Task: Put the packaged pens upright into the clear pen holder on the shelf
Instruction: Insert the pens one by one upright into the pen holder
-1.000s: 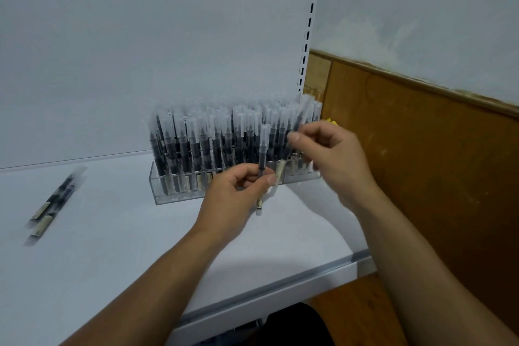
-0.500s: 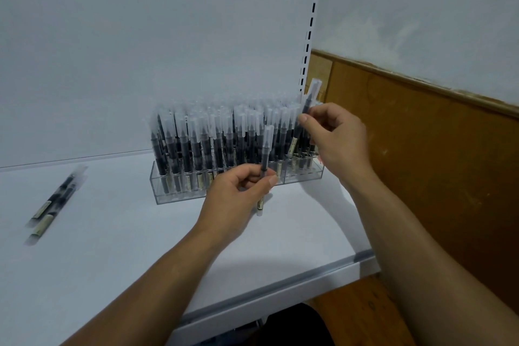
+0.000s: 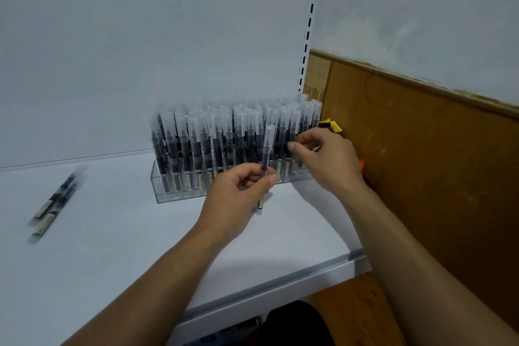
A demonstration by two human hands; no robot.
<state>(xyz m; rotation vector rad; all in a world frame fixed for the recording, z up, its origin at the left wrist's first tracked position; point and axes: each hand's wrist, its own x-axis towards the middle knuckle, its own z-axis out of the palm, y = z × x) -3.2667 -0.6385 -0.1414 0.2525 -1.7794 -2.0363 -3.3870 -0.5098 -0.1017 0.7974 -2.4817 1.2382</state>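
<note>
A clear pen holder (image 3: pixel 168 191) stands at the back of the white shelf, packed with several rows of upright packaged pens (image 3: pixel 213 143). In front of its right half, my left hand (image 3: pixel 238 196) pinches one packaged pen (image 3: pixel 267 149) and holds it upright, its lower tip just above the shelf. My right hand (image 3: pixel 328 160) is at the holder's right end. Its thumb and curled fingers close on a pen (image 3: pixel 293 126) standing in the holder there. Two more packaged pens (image 3: pixel 53 202) lie flat on the shelf at the far left.
The shelf's front edge (image 3: pixel 280 284) runs diagonally below my arms. A brown wooden panel (image 3: pixel 421 163) rises just right of the shelf. Small yellow (image 3: pixel 332 124) and orange (image 3: pixel 361 163) objects sit between holder and panel. A slotted upright (image 3: pixel 307 36) stands behind.
My right hand brought its pen from in front of the holder up over the right end and then down among the standing pens. My left hand stayed still with its pen.
</note>
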